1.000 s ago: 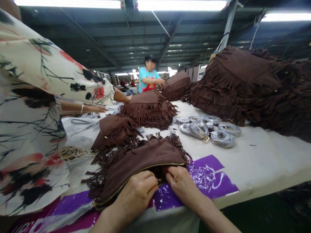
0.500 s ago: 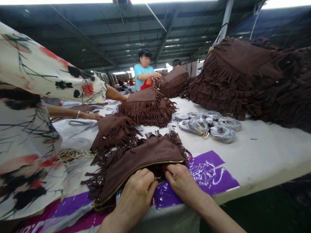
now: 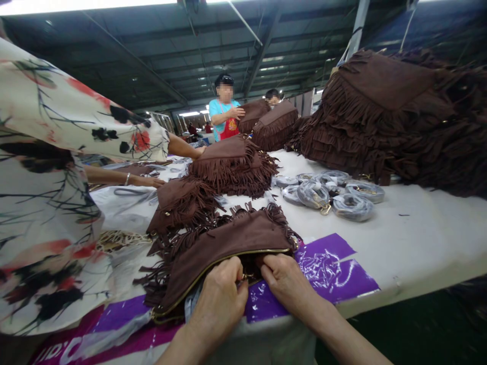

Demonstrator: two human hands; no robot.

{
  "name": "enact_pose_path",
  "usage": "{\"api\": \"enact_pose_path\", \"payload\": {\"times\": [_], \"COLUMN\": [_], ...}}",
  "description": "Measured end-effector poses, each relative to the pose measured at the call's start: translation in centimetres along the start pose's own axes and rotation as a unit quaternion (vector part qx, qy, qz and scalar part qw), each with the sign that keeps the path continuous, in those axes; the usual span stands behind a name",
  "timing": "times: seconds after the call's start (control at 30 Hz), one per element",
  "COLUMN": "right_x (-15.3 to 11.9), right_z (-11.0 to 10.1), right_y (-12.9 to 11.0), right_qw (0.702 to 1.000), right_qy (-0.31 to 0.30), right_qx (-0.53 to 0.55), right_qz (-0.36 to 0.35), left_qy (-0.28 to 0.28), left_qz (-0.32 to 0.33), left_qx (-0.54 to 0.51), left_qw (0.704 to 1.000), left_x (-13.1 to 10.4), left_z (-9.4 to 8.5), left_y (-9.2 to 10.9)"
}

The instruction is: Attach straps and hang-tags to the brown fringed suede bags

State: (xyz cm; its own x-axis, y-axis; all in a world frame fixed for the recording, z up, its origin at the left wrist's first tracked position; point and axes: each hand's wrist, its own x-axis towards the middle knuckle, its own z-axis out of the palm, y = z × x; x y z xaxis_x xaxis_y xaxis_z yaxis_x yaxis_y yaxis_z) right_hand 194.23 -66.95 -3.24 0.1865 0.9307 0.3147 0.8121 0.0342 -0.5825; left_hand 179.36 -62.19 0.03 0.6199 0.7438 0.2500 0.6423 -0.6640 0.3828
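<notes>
A dark brown fringed handbag (image 3: 232, 235) lies in front of me with its gold zip open towards me. My left hand (image 3: 224, 289) is closed at the near edge of the opening, thumb against curled fingers. To its right, my right hand (image 3: 283, 279) is also closed on the bag's edge, its fingertips hidden inside the mouth. Between the hands a small bit of gold metal shows in the dark opening. Greyish wrapping (image 3: 192, 299) peeks out beside my left wrist. Under the bag lies a shiny purple plastic sheet (image 3: 327, 266).
Plastic-wrapped coiled straps (image 3: 314, 192) lie beyond my right hand on the white table (image 3: 418, 233). A tall heap of fringed bags (image 3: 388, 116) stands at right. A person's floral sleeve (image 3: 95, 116) reaches in from the left, one hand on stacked bags (image 3: 224, 157). Another person (image 3: 224, 111) stands across.
My hands stay at the bag's opening, with my left fingers slightly shifted. Across the table, the person in turquoise now has a brown bag raised in hand. The view has shifted slightly.
</notes>
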Motion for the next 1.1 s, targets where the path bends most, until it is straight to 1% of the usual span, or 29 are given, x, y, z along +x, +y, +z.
{"api": "enact_pose_path", "payload": {"times": [0.13, 0.23, 0.33, 0.43, 0.53, 0.67, 0.83, 0.97, 1.1], "right_x": [-0.1, -0.3, -0.5, -0.6, -0.6, -0.5, -0.2, -0.1, 0.1], "right_z": [-0.2, -0.9, -1.6, -1.7, -1.4, -1.1, -1.1, -1.0, -1.1], "right_y": [0.0, -0.1, -0.3, -0.5, -0.7, -1.0, -1.0, -1.0, -1.3], "right_qw": [1.000, 0.995, 0.985, 0.987, 0.992, 0.995, 0.994, 0.993, 0.993], "right_qy": [0.003, -0.005, -0.023, -0.031, -0.029, -0.027, -0.041, -0.054, -0.073], "right_qx": [0.015, 0.085, 0.150, 0.130, 0.094, 0.068, 0.066, 0.049, 0.042], "right_qz": [-0.008, -0.044, -0.084, -0.088, -0.078, -0.067, -0.079, -0.089, -0.080], "left_qy": [-0.006, -0.023, -0.027, -0.015, -0.002, 0.019, 0.033, 0.047, 0.053], "left_qz": [-0.007, -0.018, -0.027, -0.048, -0.066, -0.059, -0.048, -0.054, -0.071], "left_qx": [-0.002, 0.017, 0.019, 0.029, 0.031, 0.031, 0.037, 0.048, 0.045], "left_qw": [1.000, 0.999, 0.999, 0.998, 0.997, 0.998, 0.998, 0.996, 0.995], "left_x": [-0.4, -0.2, 0.3, 0.8, 1.0, 0.9, 0.8, 1.0, 1.1], "left_z": [-0.3, -0.4, -0.5, -0.6, -0.7, -0.6, -0.3, -0.2, -0.2], "left_y": [0.1, 0.1, 0.1, 0.1, 0.2, 0.1, 0.0, 0.2, 0.6]}}
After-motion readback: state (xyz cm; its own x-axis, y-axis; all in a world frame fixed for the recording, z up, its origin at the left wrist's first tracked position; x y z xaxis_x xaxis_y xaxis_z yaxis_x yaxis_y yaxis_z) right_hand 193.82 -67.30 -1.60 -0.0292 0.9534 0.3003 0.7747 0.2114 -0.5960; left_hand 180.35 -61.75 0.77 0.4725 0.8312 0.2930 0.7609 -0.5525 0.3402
